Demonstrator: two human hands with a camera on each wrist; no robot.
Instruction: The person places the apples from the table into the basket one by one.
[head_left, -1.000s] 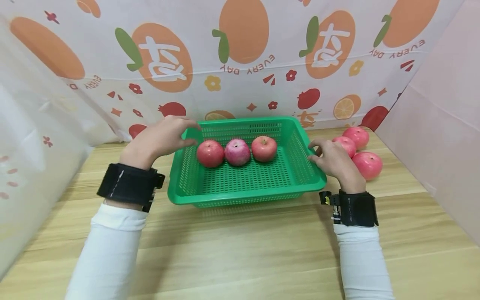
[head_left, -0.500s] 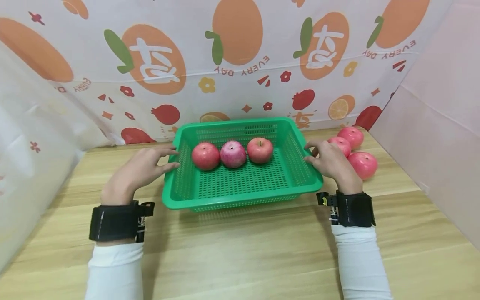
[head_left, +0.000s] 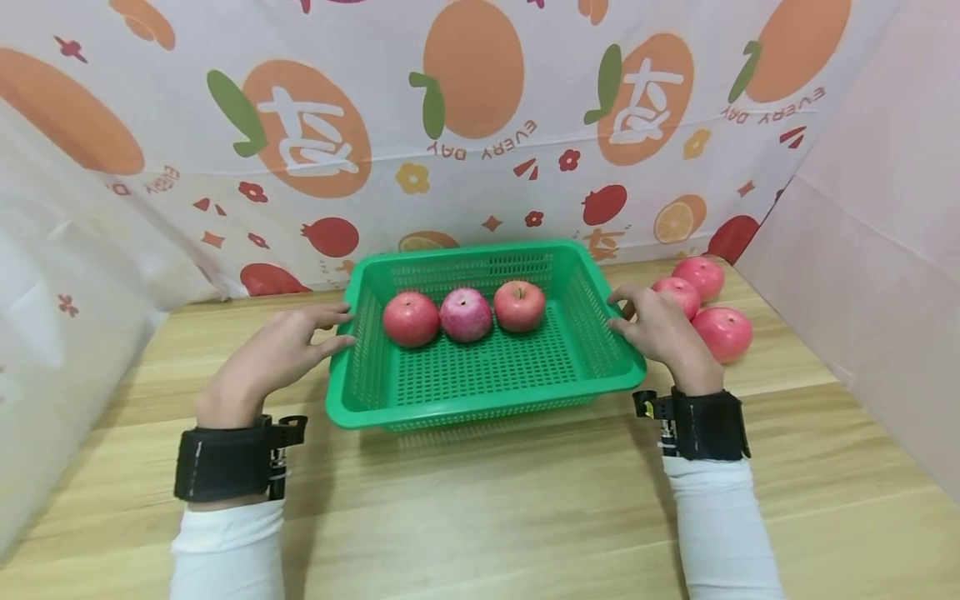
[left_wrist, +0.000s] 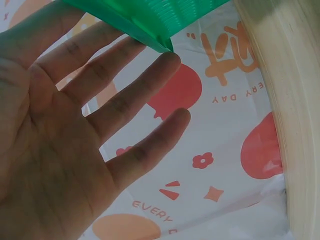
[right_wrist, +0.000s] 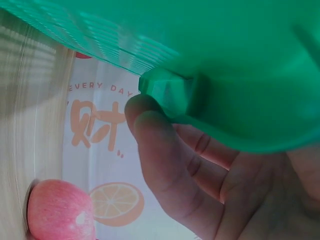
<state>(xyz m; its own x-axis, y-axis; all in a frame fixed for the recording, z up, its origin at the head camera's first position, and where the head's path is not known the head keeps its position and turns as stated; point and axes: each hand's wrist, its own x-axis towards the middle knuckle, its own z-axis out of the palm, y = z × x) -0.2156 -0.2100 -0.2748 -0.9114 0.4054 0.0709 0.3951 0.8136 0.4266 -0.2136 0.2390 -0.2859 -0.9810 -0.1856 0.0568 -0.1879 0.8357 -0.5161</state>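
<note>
**Now touching the basket at both ends**

Head: lowered the left hand to the basket's nine o'clock end; kept the right hand at three, so reaching both sides. Inside, toward twelve, three apples in a row; outside, between two and three, three more apples.

Left wrist: straight, wide-spread, touching the basket; firmness hard to judge, with thumb unseen.

Right wrist: curled in, holding the basket's edge.
</note>
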